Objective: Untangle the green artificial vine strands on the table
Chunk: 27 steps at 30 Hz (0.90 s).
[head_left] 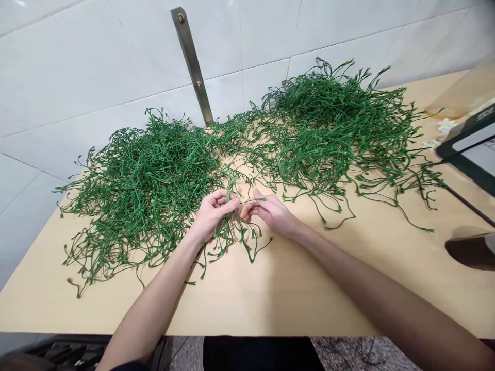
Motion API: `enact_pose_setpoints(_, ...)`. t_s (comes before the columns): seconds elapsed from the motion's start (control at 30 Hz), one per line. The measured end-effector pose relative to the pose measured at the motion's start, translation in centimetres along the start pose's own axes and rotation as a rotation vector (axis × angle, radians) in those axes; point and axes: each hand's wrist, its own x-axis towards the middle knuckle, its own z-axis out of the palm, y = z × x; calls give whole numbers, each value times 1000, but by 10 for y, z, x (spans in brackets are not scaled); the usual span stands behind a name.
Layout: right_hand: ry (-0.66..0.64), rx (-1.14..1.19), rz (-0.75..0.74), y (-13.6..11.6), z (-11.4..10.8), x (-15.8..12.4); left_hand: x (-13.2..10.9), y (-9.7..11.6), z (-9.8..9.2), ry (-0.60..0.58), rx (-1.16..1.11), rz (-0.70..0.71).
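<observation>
Between thumb and fingers, my left hand (215, 212) grips several thin green plastic stems (229, 232) with small forked tips, which dangle below it toward the table. My right hand (270, 212) is just to the right, its thumb and fingers pinched on one green stem (253, 200) that stretches across to the left hand. A large tangled heap of the same stems (154, 175) lies beside and behind my left hand. Farther back on the right is a second heap (328, 123), joined to the first by a thinner scatter of stems.
The pale wooden table (309, 293) meets a white tiled wall (96, 62) carrying an upright metal bracket (193, 67). At the right are a dark-framed box-like object (475, 149), small white flower-like pieces (446, 125) and a dark brown rounded object (472, 251).
</observation>
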Motion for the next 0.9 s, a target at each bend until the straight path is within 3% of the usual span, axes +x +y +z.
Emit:
enact_pose_setpoints(0.2, -23, 68, -1, -2, -5, -1, 0, 1, 0, 57, 8, -10)
enact_pose_setpoints(0.4, 87, 225, 23, 0, -6, 4, -1, 0, -2, -78, -59, -47)
enact_pose_setpoints(0.53, 95, 381, 46, 4, -9, 7, -2, 1, -1, -74, -83, -86)
enact_pose_setpoints(0.9, -1, 266, 44, -3, -7, 2, -4, 6, 0, -56, -76, -102)
